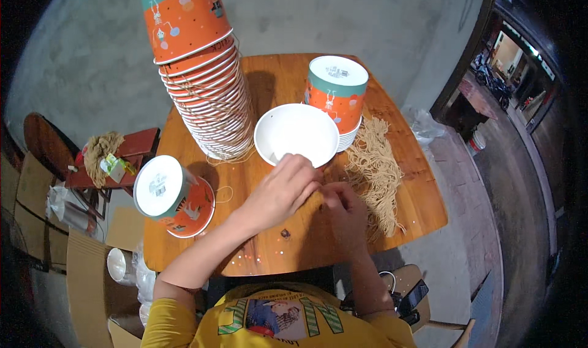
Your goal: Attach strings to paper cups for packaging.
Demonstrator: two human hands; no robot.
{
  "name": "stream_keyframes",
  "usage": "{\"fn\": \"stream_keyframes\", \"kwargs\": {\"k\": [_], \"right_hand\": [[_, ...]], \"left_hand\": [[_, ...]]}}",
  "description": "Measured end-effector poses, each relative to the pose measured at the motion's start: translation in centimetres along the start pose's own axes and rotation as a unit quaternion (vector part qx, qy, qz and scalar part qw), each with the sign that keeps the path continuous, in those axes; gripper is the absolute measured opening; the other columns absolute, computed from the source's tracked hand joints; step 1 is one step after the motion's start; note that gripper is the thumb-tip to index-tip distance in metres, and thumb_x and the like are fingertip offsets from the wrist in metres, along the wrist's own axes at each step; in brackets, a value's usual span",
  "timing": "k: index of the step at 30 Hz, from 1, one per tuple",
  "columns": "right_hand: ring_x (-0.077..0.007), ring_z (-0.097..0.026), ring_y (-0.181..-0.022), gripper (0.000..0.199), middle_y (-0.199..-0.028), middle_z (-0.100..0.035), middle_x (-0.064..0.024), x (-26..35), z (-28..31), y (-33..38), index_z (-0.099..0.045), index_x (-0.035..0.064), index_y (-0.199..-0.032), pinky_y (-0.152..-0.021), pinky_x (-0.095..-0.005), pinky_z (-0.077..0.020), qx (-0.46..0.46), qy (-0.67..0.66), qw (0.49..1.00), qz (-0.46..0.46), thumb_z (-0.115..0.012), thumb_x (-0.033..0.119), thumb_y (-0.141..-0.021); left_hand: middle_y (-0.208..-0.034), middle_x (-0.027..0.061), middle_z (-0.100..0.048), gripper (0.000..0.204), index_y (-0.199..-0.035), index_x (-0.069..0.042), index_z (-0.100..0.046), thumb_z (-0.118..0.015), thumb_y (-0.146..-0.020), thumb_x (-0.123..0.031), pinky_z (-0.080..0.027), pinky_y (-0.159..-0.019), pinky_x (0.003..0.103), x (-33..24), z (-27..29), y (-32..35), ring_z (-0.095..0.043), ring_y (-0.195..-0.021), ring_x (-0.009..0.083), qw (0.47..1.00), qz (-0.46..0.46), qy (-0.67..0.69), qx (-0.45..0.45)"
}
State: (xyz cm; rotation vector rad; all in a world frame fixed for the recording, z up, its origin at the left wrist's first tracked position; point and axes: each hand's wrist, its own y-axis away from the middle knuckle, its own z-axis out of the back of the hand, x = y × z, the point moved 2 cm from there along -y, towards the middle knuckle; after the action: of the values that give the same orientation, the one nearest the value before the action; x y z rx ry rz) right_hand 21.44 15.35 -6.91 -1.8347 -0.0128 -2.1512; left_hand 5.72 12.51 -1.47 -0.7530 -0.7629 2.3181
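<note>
Facing upward near the centre of the frame, a white-lined bucket (296, 130) is set directly before the person, probably so that its near rim can be reached by both hands. The left hand (288, 179) is held over that rim with its fingers bent and bunched; the right hand (346, 210) is curled just below and to the right. Whether a thread is pinched by either cannot be told, since the fingertips are hidden.

At the right side of the desk (422, 210), a heap of tan string (375, 176) is laid beside the right hand, presumably so that strands can be picked up with little reaching. Just above and left of it, a short stack of orange buckets (337, 100) is kept base up, the topmost seemingly left easy to lift away.

In the upper left of the frame, a tall stack (205, 97) is nested rim down, likely to save room; loose string is draped along its side. At the left edge of the desk, another orange bucket (190, 210) is stood base up, apart from the tall stack, and a thin loop (225, 194) is left lying beside it.
</note>
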Motion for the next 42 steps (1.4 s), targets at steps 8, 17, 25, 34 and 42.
{"fn": "stream_keyframes", "kwargs": {"k": [8, 17, 25, 34, 42], "right_hand": [[-0.0156, -0.06, -0.074, 0.012, -0.083, -0.065, -0.008, 0.1, -0.1, -0.9, -0.063, 0.0031, -0.096, -0.068, -0.0306, -0.049, -0.038, 0.04, 0.997, 0.053, -0.062, 0.012, -0.087], [-0.0054, -0.047, -0.061, 0.007, -0.071, -0.055, 0.0006, 3.2, -3.1, -1.2, -0.062, 0.0025, -0.09, -0.055, -0.023, -0.0395, -0.051, 0.04, 0.98, 0.189, -0.065, 0.004, -0.083], [-0.017, -0.052, -0.063, 0.011, -0.075, -0.051, -0.0074, 4.4, -4.5, -1.6, -0.059, 0.0032, -0.085, -0.056, -0.0283, -0.0419, -0.072, 0.092, 0.943, 0.313, -0.066, -0.002, -0.078], [-0.0266, -0.056, -0.068, 0.018, -0.08, -0.053, -0.0089, 4.8, -4.7, -1.0, -0.058, 0.0078, -0.084, -0.058, -0.0356, -0.046, -0.051, 0.138, 0.935, 0.324, -0.066, 0.0, -0.07], [-0.0254, -0.06, -0.076, 0.021, -0.086, -0.057, -0.0084, 3.7, -4.7, -0.8, -0.058, 0.0094, -0.085, -0.065, -0.0378, -0.05, -0.03, 0.097, 0.962, 0.255, -0.069, 0.0, -0.069]], "left_hand": [[-0.089, 0.0163, -0.058, 0.023, -0.104, 0.001, -0.06, -0.057, -0.083, -0.006, -0.048, -0.078, 0.04, 2.5, 1.0, -0.5, -0.059, -0.088, 0.0334, 0.987, 0.159, 0.006, 0.035], [-0.097, 0.0012, -0.06, 0.028, -0.114, 0.003, -0.056, -0.052, -0.087, -0.003, -0.047, -0.074, 0.023, 1.2, 6.2, 1.1, -0.055, -0.085, 0.0053, 0.883, 0.365, 0.295, 0.016], [-0.093, -0.0006, -0.057, 0.033, -0.112, 0.001, -0.054, -0.05, -0.08, 0.003, -0.044, -0.08, 0.021, 2.0, 7.4, 3.1, -0.053, -0.088, 0.0068, 0.822, 0.407, 0.399, -0.022], [-0.096, -0.002, -0.061, 0.033, -0.114, -0.002, -0.055, -0.06, -0.081, -0.003, -0.044, -0.08, 0.02, 1.7, 7.8, 2.8, -0.056, -0.089, 0.0044, 0.744, 0.456, 0.489, 0.013], [-0.096, -0.0007, -0.062, 0.032, -0.11, -0.001, -0.056, -0.06, -0.079, 0.002, -0.045, -0.082, 0.02, 2.1, 7.3, 2.6, -0.058, -0.088, 0.0057, 0.705, 0.441, 0.554, 0.047]]}}
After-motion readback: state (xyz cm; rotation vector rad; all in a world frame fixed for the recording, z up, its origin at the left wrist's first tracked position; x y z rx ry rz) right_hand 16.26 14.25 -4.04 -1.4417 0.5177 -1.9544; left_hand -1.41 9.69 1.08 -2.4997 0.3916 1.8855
